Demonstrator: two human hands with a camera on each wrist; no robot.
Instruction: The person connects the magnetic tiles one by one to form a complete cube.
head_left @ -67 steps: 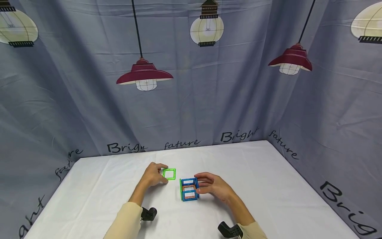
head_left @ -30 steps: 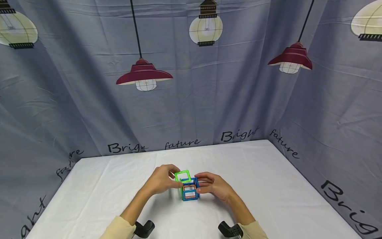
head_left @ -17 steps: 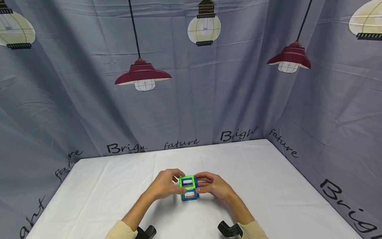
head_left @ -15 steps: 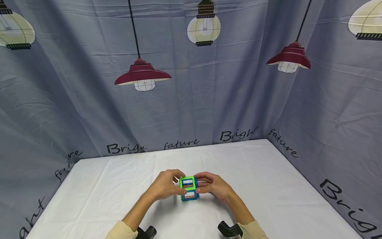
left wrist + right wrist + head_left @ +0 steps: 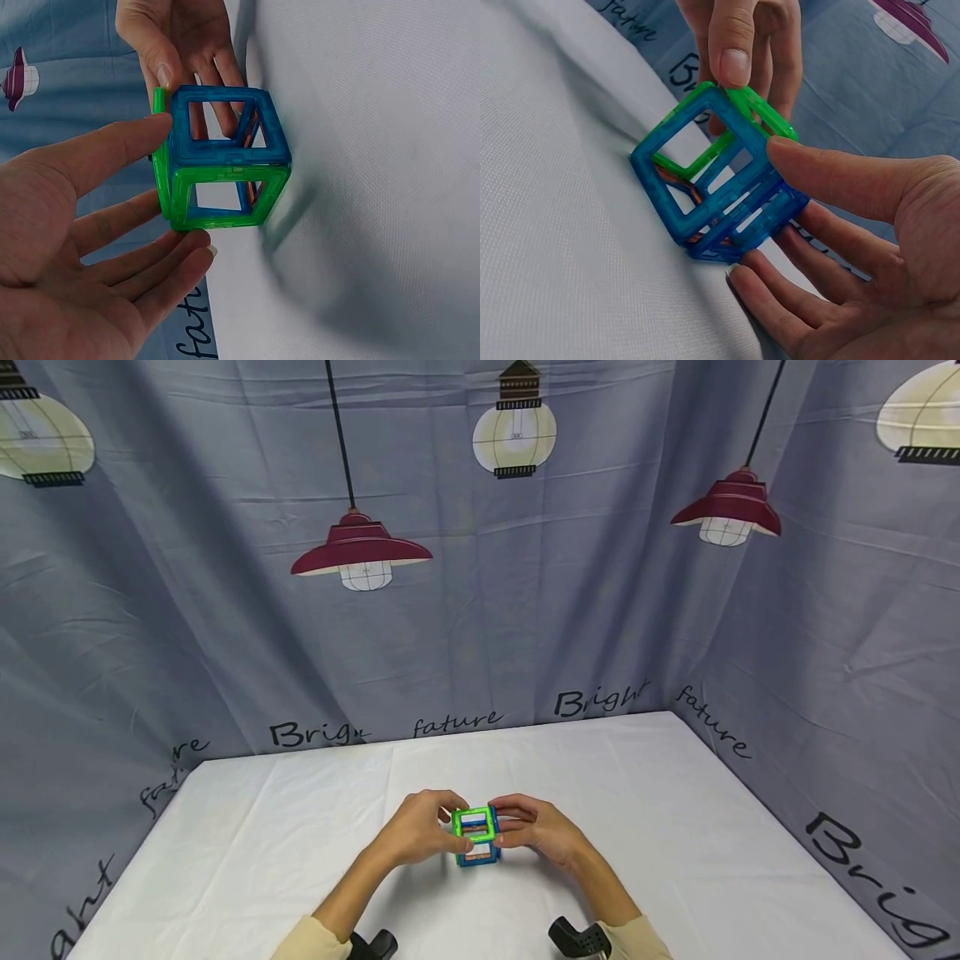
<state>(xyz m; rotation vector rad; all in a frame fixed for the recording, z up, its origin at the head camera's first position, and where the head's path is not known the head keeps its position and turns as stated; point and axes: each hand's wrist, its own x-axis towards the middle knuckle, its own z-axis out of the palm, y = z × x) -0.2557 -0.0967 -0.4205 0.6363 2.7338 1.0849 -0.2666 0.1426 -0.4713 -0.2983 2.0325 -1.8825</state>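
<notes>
A small cube of square, frame-like magnetic tiles stands on the white table, with a blue tile [image 5: 656,146] and a green tile [image 5: 225,174] among its sides. An orange tile [image 5: 676,180] shows low inside it. Another green magnetic tile [image 5: 476,838] lies over the top, a little askew from the walls in the right wrist view. My left hand [image 5: 418,828] pinches this top tile between thumb and fingers at its near and far edges. From the right, my right hand [image 5: 546,833] grips the cube's blue side by its edges, thumb near, fingers far.
The white tablecloth [image 5: 675,843] spreads around the cube and ends at a grey-blue curtain [image 5: 465,635] printed with lamps and lettering. Black wrist cameras, one at the left sleeve [image 5: 311,941] and one at the right sleeve [image 5: 637,939], sit close above the cloth.
My left hand has carried the green magnetic tile rightward from beside the cube and lowered it onto the top. My right hand has stayed at the cube's right side.
</notes>
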